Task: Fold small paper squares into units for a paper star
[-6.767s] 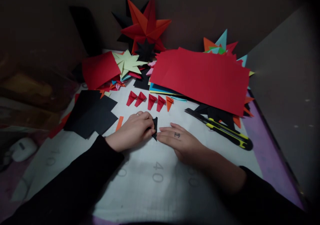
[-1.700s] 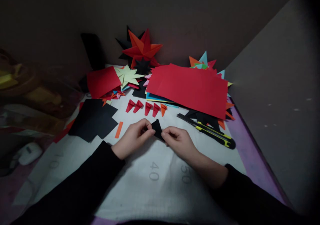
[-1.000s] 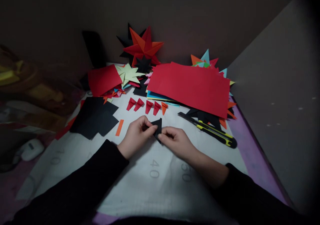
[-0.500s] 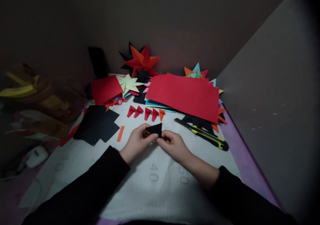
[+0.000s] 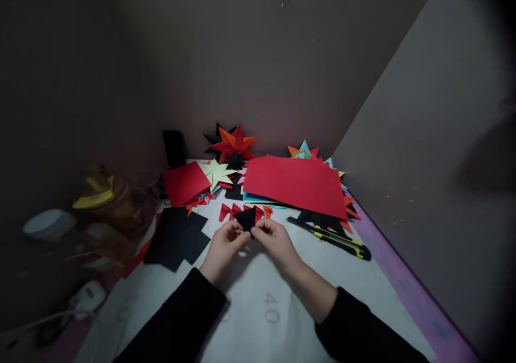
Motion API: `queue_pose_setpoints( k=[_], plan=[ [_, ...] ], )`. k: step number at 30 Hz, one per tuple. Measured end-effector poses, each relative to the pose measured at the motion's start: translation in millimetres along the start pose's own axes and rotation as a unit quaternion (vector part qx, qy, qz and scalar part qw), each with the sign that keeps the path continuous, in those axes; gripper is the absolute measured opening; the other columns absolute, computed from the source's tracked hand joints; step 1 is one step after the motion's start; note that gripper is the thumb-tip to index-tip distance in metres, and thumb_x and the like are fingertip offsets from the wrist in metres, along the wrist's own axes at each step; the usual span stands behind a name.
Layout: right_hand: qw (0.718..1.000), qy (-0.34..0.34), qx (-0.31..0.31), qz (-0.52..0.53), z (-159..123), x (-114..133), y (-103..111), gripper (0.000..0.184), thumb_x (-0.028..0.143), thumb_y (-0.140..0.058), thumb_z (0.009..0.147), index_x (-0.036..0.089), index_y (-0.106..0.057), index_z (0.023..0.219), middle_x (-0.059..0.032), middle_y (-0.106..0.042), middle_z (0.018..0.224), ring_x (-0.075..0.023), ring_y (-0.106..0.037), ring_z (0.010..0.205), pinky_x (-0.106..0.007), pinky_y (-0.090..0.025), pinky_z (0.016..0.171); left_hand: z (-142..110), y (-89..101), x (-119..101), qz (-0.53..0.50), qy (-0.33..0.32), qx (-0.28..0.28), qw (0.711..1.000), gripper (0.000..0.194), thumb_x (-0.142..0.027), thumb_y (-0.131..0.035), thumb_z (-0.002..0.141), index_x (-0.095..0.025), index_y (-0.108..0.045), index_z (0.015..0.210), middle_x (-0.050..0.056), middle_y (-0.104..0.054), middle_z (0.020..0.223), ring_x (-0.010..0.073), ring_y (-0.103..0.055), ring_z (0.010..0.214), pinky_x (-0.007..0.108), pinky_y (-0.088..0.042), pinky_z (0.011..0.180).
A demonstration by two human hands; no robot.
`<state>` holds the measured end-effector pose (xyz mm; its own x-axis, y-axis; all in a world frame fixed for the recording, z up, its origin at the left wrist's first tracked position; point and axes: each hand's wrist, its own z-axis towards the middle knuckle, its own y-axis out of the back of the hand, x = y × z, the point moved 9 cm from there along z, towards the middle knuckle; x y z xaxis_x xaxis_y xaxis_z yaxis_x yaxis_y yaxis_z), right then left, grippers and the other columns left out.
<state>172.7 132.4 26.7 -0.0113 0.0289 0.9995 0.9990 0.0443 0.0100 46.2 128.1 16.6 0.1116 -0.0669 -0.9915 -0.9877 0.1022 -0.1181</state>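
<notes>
A small folded piece of black paper (image 5: pixel 245 219), roughly triangular with a point at the top, is pinched between my two hands above the mat. My left hand (image 5: pixel 226 247) grips its lower left edge with thumb and fingers. From the other side, my right hand (image 5: pixel 278 242) pinches the lower right corner. Just behind the black piece lie small folded red paper pieces (image 5: pixel 223 211) in a row, partly hidden by it, with an orange folded piece (image 5: pixel 267 211) at the right end.
Black paper squares (image 5: pixel 177 237) lie at left, a large red sheet (image 5: pixel 296 183) on a stack behind. A box cutter (image 5: pixel 328 238) rests at right. Folded paper stars (image 5: pixel 236 143) stand against the wall. A yellow-lidded jar (image 5: pixel 97 191) and white charger (image 5: pixel 88 298) are far left.
The camera has tilted up, so the table sits lower in view. Both hands still hold the black paper, which has turned slightly and now overlaps the red pieces in view.
</notes>
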Motion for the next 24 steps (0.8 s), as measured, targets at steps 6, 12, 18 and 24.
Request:
queue_pose_setpoints(
  k=[6, 12, 18, 24],
  plan=[
    [0.998, 0.033, -0.05, 0.013, -0.7, -5.3, -2.0, 0.023, 0.034, -0.062, 0.071, 0.019, -0.049, 0.06, 0.0053, -0.043, 0.055, -0.0103, -0.039, 0.054, -0.024, -0.032, 0.052, -1.8, 11.9, -6.6, 0.024, -0.049, -0.063, 0.997, 0.023, -0.025, -0.069, 0.071, -0.022, -0.048, 0.079, -0.005, -0.052, 0.07, 0.011, -0.052, 0.064, 0.023, -0.043, 0.063],
    [0.998, -0.023, -0.043, 0.047, -5.3, -26.1, -4.3, 0.024, 0.038, -0.064, 0.073, 0.018, -0.056, 0.064, 0.0015, -0.056, 0.055, -0.0112, -0.045, 0.05, -0.024, -0.034, 0.048, -7.1, 14.8, -14.9, 0.135, -0.071, -0.082, 0.985, 0.007, -0.026, -0.063, 0.077, -0.022, -0.059, 0.074, 0.001, -0.062, 0.074, 0.017, -0.059, 0.071, 0.029, -0.048, 0.068],
    [0.995, -0.023, -0.076, 0.066, -6.7, -31.3, 1.3, 0.022, 0.036, -0.068, 0.07, 0.017, -0.061, 0.062, 0.0015, -0.057, 0.053, -0.0111, -0.049, 0.05, -0.024, -0.037, 0.049, -11.8, 16.9, -16.1, 0.174, -0.127, -0.101, 0.971, 0.008, -0.025, -0.066, 0.078, -0.022, -0.066, 0.085, 0.002, -0.069, 0.082, 0.0175, -0.064, 0.075, 0.029, -0.051, 0.07],
    [0.986, -0.02, -0.074, 0.145, -7.9, -38.6, -0.5, 0.02, 0.035, -0.072, 0.068, 0.018, -0.063, 0.064, 0.0003, -0.063, 0.058, -0.0118, -0.055, 0.053, -0.024, -0.042, 0.052, -19.2, 15.0, -38.7, 0.195, -0.27, -0.112, 0.936, 0.008, -0.02, -0.066, 0.08, -0.02, -0.072, 0.084, 0.003, -0.067, 0.082, 0.0148, -0.064, 0.074, 0.024, -0.053, 0.065]
  ],
)
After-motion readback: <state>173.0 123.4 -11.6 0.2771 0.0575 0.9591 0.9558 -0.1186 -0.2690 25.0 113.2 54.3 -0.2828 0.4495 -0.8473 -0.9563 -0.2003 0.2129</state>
